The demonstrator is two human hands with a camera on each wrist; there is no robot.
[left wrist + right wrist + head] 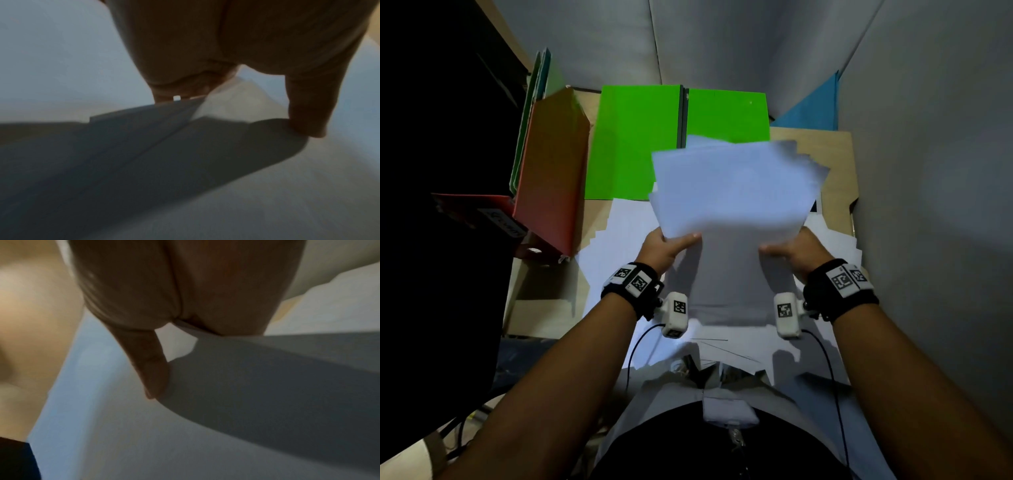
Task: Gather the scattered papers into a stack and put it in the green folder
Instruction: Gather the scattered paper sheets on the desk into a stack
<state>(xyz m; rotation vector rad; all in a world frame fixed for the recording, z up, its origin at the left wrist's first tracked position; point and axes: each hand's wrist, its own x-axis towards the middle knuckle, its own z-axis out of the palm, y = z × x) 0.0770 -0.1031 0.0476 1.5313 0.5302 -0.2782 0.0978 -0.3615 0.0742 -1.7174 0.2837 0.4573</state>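
A loose stack of white papers (732,186) hangs above the desk, its edges uneven. My left hand (666,245) pinches its near left edge, thumb on top. My right hand (791,251) pinches the near right edge the same way. In the left wrist view my thumb (306,105) presses the stack (144,154) from above. My thumb (148,366) lies on the stack (277,386) in the right wrist view too. The green folder (640,144) lies open flat at the back of the desk, partly hidden by the stack. More white sheets (619,240) lie spread on the desk below.
An orange-red binder (554,171) leans at the left with thin folders behind it. A blue folder (815,106) stands at the back right. Grey partition walls close in the back and right. The wooden desk (839,164) shows at the right.
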